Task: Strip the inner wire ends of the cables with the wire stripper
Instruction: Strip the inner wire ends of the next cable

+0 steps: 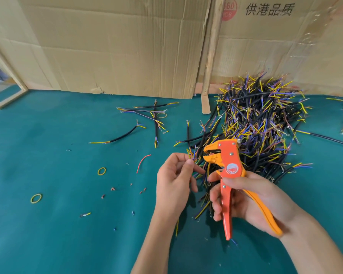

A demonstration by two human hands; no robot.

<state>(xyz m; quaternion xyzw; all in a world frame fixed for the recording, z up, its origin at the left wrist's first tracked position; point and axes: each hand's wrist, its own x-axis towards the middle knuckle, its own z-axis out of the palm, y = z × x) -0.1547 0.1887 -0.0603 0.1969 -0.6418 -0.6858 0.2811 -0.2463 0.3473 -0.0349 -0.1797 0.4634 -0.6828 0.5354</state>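
Right now the left hand's fingertips (pixel 189 162) are pinched on the thin yellow, blue and green inner wire ends (pixel 192 156) of a cable, thumb against forefinger, with the other fingers curled loosely behind. The left hand (pixel 174 181) holds those ends up just beside the nose of the wire stripper (pixel 229 171) — close to its jaws, though I cannot tell whether the wires are touching them. The jaws stand slightly apart, pointing left toward the wires.

The right hand (pixel 244 198) grips the stripper around its two handles: the fingers wrap the orange-red handle (pixel 226 210), the yellow-orange handle (pixel 263 210) lies across the palm, and the thumb presses near the tool's round label. The handles are spread wide.

Behind and below both hands lies a big tangled pile of cables (pixel 259 123), black-sheathed with yellow, blue and purple cores sticking out — it spreads from the hands back to the cardboard wall (pixel 117 48). A few separate cables (pixel 154 117) lie to the left of the pile on the green table mat (pixel 48 145). Scattered on the mat are two yellow rubber bands (pixel 101 171), a loose red wire (pixel 143 162) and small stripped scraps (pixel 112 188). An upright wooden strip (pixel 210 62) stands against the cardboard.
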